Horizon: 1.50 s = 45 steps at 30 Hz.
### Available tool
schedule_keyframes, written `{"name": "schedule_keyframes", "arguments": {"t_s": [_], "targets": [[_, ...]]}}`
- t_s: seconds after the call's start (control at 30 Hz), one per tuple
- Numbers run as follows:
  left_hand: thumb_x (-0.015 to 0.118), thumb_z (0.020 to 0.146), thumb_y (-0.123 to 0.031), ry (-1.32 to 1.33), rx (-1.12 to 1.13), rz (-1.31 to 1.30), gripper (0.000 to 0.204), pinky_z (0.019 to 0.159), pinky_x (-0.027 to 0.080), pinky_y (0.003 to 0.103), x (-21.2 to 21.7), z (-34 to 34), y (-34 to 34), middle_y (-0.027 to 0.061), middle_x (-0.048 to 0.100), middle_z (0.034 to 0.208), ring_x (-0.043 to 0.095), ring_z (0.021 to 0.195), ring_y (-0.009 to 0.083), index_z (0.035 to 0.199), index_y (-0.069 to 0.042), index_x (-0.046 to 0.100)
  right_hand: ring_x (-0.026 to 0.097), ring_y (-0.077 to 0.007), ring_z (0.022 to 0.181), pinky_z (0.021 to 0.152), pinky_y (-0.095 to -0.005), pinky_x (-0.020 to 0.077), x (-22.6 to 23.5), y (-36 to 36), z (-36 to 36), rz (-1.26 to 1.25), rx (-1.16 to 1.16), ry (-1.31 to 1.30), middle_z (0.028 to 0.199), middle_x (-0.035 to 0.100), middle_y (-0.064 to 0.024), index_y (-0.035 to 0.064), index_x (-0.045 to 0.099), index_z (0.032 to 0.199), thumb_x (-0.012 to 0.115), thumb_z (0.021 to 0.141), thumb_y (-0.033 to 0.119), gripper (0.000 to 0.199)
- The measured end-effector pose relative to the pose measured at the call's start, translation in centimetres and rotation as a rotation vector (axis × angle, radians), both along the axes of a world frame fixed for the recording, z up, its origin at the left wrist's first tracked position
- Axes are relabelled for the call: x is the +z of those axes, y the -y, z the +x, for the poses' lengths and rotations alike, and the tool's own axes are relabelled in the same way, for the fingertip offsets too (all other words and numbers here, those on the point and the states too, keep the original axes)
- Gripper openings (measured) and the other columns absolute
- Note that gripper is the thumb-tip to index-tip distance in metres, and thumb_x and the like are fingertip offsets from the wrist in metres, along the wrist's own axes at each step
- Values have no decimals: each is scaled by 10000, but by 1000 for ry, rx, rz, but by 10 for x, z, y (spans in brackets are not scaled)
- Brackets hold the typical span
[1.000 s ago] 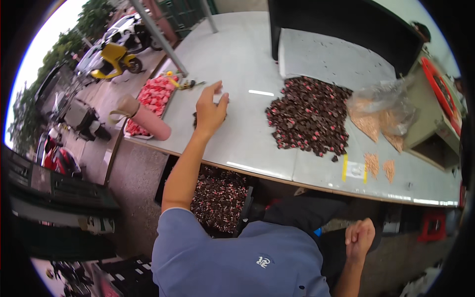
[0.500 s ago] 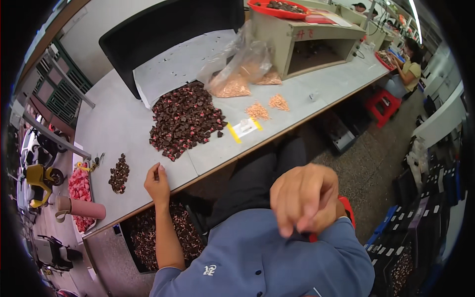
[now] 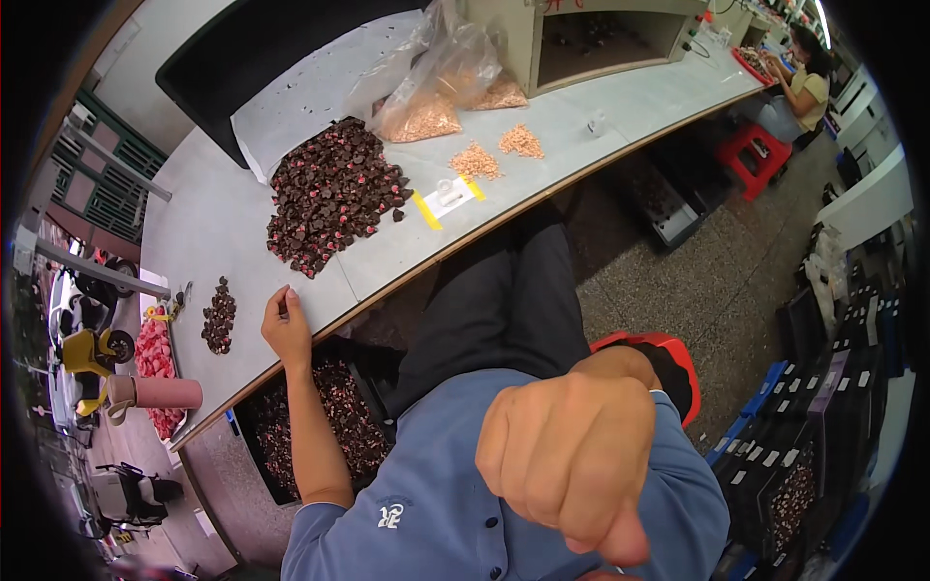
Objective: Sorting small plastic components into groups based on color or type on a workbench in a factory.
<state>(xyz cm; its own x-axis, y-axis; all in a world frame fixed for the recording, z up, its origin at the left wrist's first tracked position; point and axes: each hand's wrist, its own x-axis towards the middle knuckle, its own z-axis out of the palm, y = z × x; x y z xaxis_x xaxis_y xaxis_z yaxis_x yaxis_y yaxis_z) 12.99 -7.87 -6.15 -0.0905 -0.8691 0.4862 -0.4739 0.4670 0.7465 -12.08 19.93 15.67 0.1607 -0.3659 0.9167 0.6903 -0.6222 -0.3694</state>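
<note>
My left hand [image 3: 288, 327] rests at the table's front edge, fingers curled and thumb against the index finger; what they hold, if anything, is hidden. Just beyond it spreads a large heap of dark brown and pink pieces [image 3: 334, 198]. To its left lies a smaller dark heap [image 3: 219, 318]. My right hand [image 3: 567, 455] is raised over my chest, close and large in view, closed like a fist with its knuckles showing. Its palm side is hidden, so its contents cannot be seen. A white card [image 3: 448, 197] with yellow tape lies near two small heaps of pale orange bits [image 3: 475, 161].
Clear plastic bags [image 3: 421, 124] of orange bits stand behind those heaps. A pink bottle [image 3: 165, 392] and pink pieces [image 3: 155, 349] are at the far left. Below the table sits a black bin [image 3: 262, 470]. Black crates [image 3: 823, 455] stand right. A co-worker [image 3: 804, 92] sits far right.
My right hand has come closer and lower, its fingers now folded into a fist. My left hand stays at the table edge. The view has tipped downward.
</note>
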Motion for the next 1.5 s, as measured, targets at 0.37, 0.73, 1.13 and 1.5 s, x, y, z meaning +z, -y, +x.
{"name": "schedule_keyframes", "arguments": {"t_s": [0.37,0.73,1.13,1.5], "targets": [[635,944,-178,73,20,-12,238,689,474,244,-4,0,2,37,668,825,575,737,89,1052,28,684,594,-188,567,520,-287,424,-6,-7,-16,55,-59,-28,705,599,-40,39,597,881,717,902,175,183],[638,937,-173,152,88,-73,227,672,479,248,0,-3,-2,52,670,804,579,711,99,1044,22,688,603,-179,586,525,-292,402,-55,-12,-40,201,-268,137,783,627,-69,68,546,787,731,895,204,254],[633,927,-166,150,100,-78,209,663,508,290,4,-4,-3,106,699,827,633,694,154,1029,5,696,675,-231,629,523,-293,437,-42,-13,-22,211,-192,17,749,650,-77,79,617,809,735,881,173,167],[644,898,-168,215,102,-85,161,662,518,337,6,-5,-12,109,683,823,649,695,220,989,-46,697,554,-144,540,453,-220,420,-108,-25,-4,730,-928,-4,771,555,-85,63,465,882,713,904,169,271]]}}
